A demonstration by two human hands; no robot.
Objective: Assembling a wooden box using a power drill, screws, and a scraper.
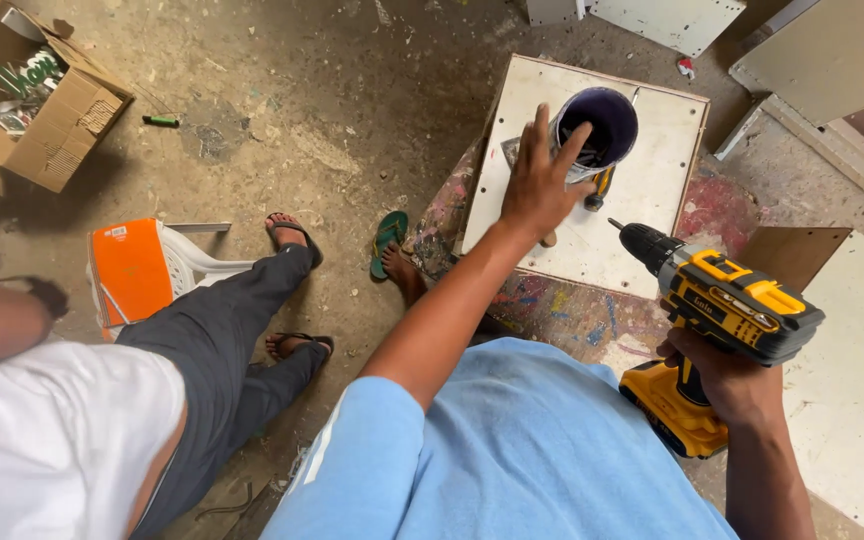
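Your left hand point(540, 185) reaches forward, arm outstretched, fingers spread and resting against the dark round container point(599, 125) on the white worktop point(652, 190). Your right hand point(727, 380) is closed around the grip of the yellow-and-black cordless drill point(722, 310); its long axis runs up-left, bit toward the container. Far left of your left hand: an open cardboard box point(52, 130) and an orange-labelled white chair point(142, 270).

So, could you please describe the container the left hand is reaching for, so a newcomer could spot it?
Find the square white board lying flat on the floor ahead. Near its far edge stands a tall cup with a dark purple inside, the left hand against its side. It is the only round, open-topped thing on that board.
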